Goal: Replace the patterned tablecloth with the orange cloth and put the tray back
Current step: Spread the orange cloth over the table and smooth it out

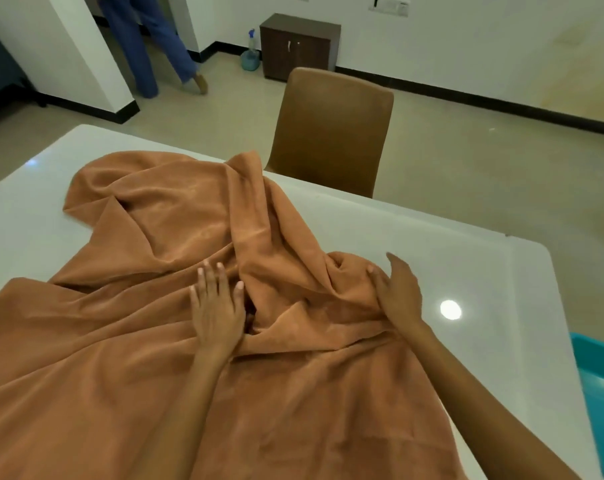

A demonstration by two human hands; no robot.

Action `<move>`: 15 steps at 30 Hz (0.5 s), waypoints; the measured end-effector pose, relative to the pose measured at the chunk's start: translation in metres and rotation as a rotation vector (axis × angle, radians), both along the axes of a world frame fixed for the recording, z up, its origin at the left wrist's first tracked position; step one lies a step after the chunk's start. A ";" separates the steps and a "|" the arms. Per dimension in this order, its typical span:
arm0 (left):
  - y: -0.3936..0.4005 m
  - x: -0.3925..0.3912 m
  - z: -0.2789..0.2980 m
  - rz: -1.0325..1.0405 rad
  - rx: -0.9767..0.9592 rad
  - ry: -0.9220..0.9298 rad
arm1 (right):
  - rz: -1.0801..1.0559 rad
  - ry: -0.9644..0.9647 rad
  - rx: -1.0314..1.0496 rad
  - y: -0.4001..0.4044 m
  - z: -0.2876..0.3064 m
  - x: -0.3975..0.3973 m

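Orange cloth [176,220] lies rumpled over the near and left part of the white tabletop [415,230], bunched into thick folds down its middle and running off the near edge toward you. Your left hand [217,306] rests flat on it with the fingers straight and spread, just left of the central ridge of folds. Your right hand [397,292] sits at the cloth's right border, fingers relaxed and open, its thumb side touching a raised fold while the fingertips point out over bare tabletop. The two hands are near each other, with the bunched ridge between them.

Beyond the far edge stands a brown chair [331,126], pushed up to the tabletop. A teal bin [598,375] shows at the right edge, below tabletop level. Farther back, a dark wooden cabinet [299,46] stands against the wall with a spray bottle [250,53] beside it, and a person's legs in blue trousers [144,39] appear at the upper left. No writing can be read.
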State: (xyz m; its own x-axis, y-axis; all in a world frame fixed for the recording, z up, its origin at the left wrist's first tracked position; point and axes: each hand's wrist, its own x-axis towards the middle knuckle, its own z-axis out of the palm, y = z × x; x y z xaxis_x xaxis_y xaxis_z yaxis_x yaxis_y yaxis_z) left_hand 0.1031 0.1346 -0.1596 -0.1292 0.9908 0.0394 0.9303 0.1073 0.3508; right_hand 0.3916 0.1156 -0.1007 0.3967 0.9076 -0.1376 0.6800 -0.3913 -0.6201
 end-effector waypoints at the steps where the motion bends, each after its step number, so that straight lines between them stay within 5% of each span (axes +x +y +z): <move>1: 0.003 0.006 -0.006 0.000 -0.024 0.007 | -0.027 0.045 -0.143 0.012 -0.001 0.003; 3: 0.005 0.013 -0.014 0.011 -0.059 0.007 | -0.059 0.091 -0.300 0.030 -0.002 -0.001; 7: 0.002 0.014 -0.021 0.003 -0.060 0.016 | -0.033 0.285 -0.264 0.046 -0.003 -0.017; 15: 0.009 -0.034 -0.028 -0.074 -0.064 0.066 | -0.348 0.187 0.262 0.038 0.015 0.011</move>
